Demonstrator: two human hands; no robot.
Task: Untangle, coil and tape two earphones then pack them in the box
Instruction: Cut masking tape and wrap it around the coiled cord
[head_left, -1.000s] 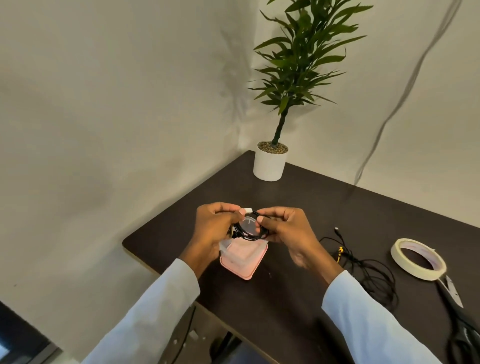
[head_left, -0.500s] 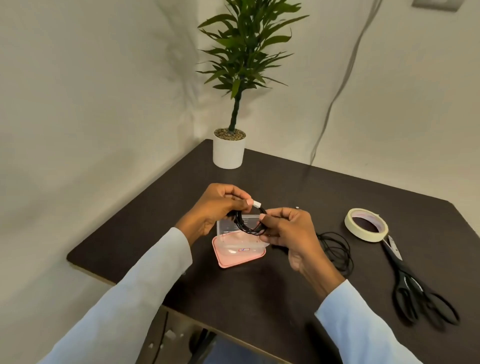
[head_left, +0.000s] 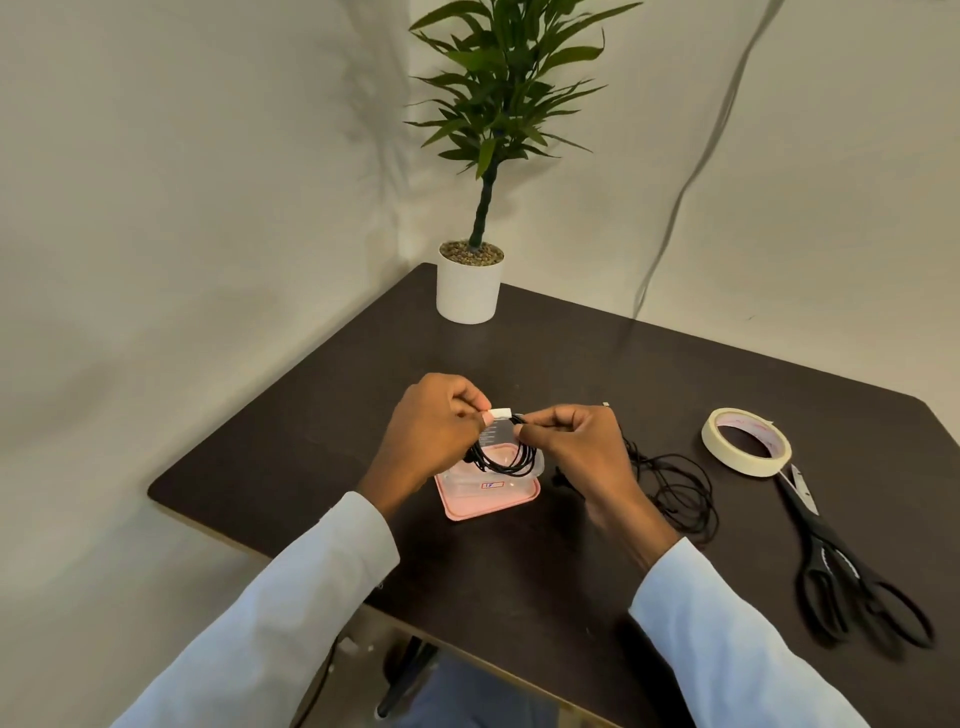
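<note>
Dark brown wood-grain table (head_left: 519, 571) fills a corner of pale plastered walls (head_left: 182, 208). The left hand (head_left: 434, 431) pinches a small white tape strip (head_left: 501, 413) onto a coiled black earphone (head_left: 506, 457), which the right hand (head_left: 576, 447) grips at its top. Beneath both hands sits a clear plastic box on its pink lid (head_left: 488, 493); right of the right hand lies a loose black earphone tangle (head_left: 675, 488).

No readable text anywhere. Small red-and-blue sticker (head_left: 492, 485) on clear box (head_left: 535, 462): marks too small to make out. Faint grey printed lines on back wall of same box, behind coiled cord: illegible. Reddish print on inner core of tape roll (head_left: 746, 440): blurred, cannot read. Scissors (head_left: 831, 561): no legible mark.
</note>
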